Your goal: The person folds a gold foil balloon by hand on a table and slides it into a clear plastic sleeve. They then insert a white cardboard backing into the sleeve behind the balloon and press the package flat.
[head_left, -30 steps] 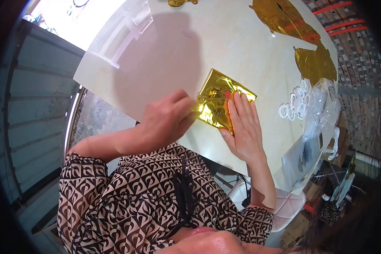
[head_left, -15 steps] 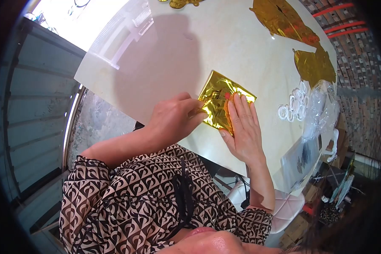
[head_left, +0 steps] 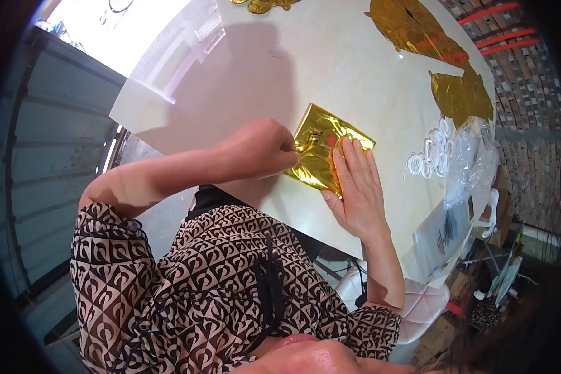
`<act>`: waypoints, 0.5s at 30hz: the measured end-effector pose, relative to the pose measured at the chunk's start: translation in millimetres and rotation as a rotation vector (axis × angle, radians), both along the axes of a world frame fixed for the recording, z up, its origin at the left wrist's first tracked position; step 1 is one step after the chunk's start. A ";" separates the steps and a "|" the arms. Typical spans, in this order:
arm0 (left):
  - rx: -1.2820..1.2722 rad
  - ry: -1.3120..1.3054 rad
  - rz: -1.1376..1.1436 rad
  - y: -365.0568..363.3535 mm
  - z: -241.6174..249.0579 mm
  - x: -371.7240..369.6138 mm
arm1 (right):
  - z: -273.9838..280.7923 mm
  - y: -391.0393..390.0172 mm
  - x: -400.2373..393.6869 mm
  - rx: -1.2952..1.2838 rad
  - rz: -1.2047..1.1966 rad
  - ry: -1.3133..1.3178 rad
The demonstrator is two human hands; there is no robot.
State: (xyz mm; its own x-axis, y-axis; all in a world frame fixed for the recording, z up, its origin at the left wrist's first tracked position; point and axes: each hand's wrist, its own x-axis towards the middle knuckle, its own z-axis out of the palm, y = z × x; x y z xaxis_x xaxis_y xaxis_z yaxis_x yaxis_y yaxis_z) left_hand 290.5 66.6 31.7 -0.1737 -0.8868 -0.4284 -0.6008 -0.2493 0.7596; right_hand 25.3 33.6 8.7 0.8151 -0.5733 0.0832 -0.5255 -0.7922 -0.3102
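A folded, shiny gold foil sheet (head_left: 318, 128) with a small red spot lies on the pale table. My left hand (head_left: 258, 149) is closed at the foil's left edge, its fingertips pinching it. Flat over the foil's right part lies my right hand (head_left: 358, 187), fingers stretched out and close together, with the thumb at the lower edge. Part of the foil beneath this hand is hidden.
Flattened gold foil pieces (head_left: 458, 96) lie at the table's upper right, another gold foil item (head_left: 271, 5) at the top. White looped cords (head_left: 441, 146), clear plastic bags (head_left: 474, 159) and a printed plastic packet (head_left: 444, 237) line the right side.
My left hand has rolled over at the foil's left edge, and its forearm and elbow have swung outward and up. My right hand has stayed nearly still on the foil.
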 end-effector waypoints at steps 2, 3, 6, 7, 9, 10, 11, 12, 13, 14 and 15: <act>-0.077 -0.088 0.040 6.2 0.0 -3.0 | 1.0 -0.1 0.7 0.005 0.002 0.000; -0.072 -0.088 0.040 8.8 -1.1 -4.0 | 2.9 -0.5 1.8 0.008 0.001 0.001; -0.283 -0.182 0.074 18.8 -7.0 -9.3 | 3.2 -0.3 2.9 0.011 -0.001 -0.003; -0.301 -0.175 0.102 21.9 -5.2 -10.5 | 2.9 0.0 3.0 0.009 -0.004 -0.009; -0.318 -0.166 0.127 27.2 -3.2 -11.1 | 3.6 0.5 3.2 0.018 -0.009 -0.010; -0.297 -0.149 0.106 30.5 -2.9 -10.3 | 3.5 0.7 2.9 0.027 -0.010 -0.014; -0.275 -0.132 0.086 32.2 -2.9 -9.8 | 2.8 0.6 2.2 0.028 -0.011 -0.013; -0.273 -0.132 0.087 31.5 -2.1 -9.1 | 2.2 0.0 1.4 0.020 -0.005 -0.012; -0.158 0.006 0.124 30.0 -0.9 -7.5 | 1.5 -0.2 1.2 0.013 0.001 -0.012; -0.045 0.144 0.162 28.9 -0.7 -6.2 | 1.0 -0.1 1.4 0.013 0.004 -0.012; -0.046 0.145 0.165 28.2 -1.3 -5.7 | 1.0 0.1 1.5 0.004 0.004 -0.006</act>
State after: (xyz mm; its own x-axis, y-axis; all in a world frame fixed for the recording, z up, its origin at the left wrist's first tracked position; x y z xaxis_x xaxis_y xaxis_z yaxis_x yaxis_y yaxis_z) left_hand 284.7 94.8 30.4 -0.0815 -0.9262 -0.3680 -0.4388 -0.2982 0.8477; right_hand 26.8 33.8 9.7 0.8166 -0.5708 0.0860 -0.5209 -0.7929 -0.3162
